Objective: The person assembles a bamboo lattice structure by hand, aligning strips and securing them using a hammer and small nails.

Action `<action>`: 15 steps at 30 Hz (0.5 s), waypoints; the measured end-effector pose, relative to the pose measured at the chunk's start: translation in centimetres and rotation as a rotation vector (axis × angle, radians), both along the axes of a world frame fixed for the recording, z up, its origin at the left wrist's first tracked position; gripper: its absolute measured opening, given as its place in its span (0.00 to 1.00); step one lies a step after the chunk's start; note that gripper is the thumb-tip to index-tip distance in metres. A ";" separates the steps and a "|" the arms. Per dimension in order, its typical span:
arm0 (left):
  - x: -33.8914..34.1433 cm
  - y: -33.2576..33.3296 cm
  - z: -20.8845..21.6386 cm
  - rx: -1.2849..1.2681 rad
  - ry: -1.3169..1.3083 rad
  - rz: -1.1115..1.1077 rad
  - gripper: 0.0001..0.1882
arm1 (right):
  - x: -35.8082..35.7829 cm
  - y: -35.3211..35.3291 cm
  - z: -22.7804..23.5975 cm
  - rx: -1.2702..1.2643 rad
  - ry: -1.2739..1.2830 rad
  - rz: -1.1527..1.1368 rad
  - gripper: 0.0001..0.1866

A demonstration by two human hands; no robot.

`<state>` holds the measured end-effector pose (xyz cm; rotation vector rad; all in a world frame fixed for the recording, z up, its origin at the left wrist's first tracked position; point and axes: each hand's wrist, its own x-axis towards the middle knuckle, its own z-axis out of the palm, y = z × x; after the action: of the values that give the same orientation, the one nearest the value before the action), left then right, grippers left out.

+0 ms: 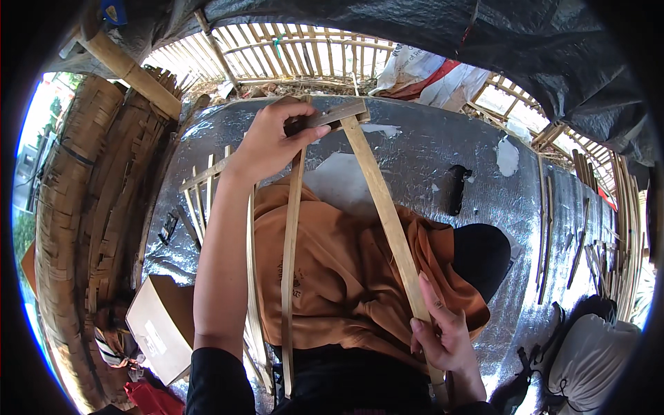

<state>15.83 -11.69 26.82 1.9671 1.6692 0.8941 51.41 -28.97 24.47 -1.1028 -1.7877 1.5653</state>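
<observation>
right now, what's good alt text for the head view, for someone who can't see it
A person's right hand grips a long wooden strip while the left hand holds a short flat bar at its far end. Brown cloth lies beneath the strip; a silvery sheet spreads around, with a slatted fence beyond.

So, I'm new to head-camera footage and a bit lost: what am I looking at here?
There is no machine: these are a person's bare hands, seen from a wide fisheye camera worn on the head and looking down, so straight edges bend near the rim. The left hand grips what looks like a dark-handled knife, its flat metal part at the upper end of a pale bamboo strip. The right hand holds that strip lower down. Brown cloth covers the lap. Around it spreads a silvery sheet, with thin sticks lying on its right side.
</observation>
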 end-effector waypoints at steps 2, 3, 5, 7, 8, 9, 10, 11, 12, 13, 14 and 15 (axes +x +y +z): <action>0.1 0.1 -0.3 0.024 0.004 -0.014 0.18 | -0.5 0.0 0.3 0.037 -0.028 0.001 0.34; 0.2 0.1 -0.5 0.017 0.011 -0.001 0.18 | -0.8 -0.1 0.5 0.060 -0.033 -0.001 0.33; 0.4 0.2 -1.0 0.008 0.018 0.012 0.18 | -1.5 -0.3 0.7 0.089 -0.051 -0.015 0.34; 0.4 0.3 -1.4 0.070 0.030 -0.007 0.19 | -1.8 -0.3 0.8 0.117 -0.069 -0.028 0.34; 0.5 0.3 -1.4 0.068 0.029 -0.007 0.19 | -1.8 -0.3 0.7 0.116 -0.100 -0.022 0.34; 0.6 0.4 -1.2 0.033 0.039 -0.003 0.19 | -1.8 -0.3 0.6 0.114 -0.132 -0.016 0.34; 0.7 0.4 -1.1 -0.003 0.049 0.002 0.19 | -1.8 -0.3 0.5 0.112 -0.134 -0.016 0.34; 0.8 0.5 -1.2 -0.006 0.047 0.002 0.19 | -1.7 -0.2 0.3 0.143 -0.150 -0.014 0.34; 0.8 0.5 -1.1 0.006 0.047 -0.002 0.19 | -1.7 -0.1 0.2 0.177 -0.163 -0.011 0.34; 0.8 0.5 -1.1 0.016 0.047 -0.006 0.19 | -1.8 -0.1 0.3 0.175 -0.162 -0.010 0.34; 0.8 0.5 -1.1 0.015 0.048 -0.005 0.19 | -1.8 0.0 0.4 0.162 -0.145 -0.007 0.34; 0.8 0.6 -1.1 0.016 0.060 -0.009 0.19 | -1.8 0.0 0.5 0.148 -0.127 -0.004 0.34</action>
<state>16.63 -11.14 25.69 2.0290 1.6905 0.8553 49.57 -28.96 24.94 -1.1560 -1.9491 1.3620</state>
